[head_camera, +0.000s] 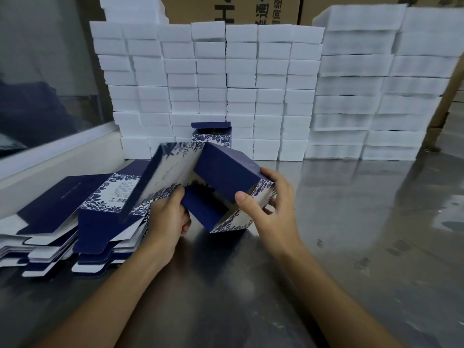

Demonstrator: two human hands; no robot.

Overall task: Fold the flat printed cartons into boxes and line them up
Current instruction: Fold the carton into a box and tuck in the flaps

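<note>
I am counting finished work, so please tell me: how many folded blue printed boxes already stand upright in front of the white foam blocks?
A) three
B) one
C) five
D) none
B: only one folded box stands before the white foam blocks, its top flap open; the other carton is in the left hand and right hand.

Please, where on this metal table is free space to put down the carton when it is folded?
The steel table is bare right of the right hand, up to the white foam stacks, and also beside the finished box. The left is crowded: flat cartons fill it beside the left hand.
</note>
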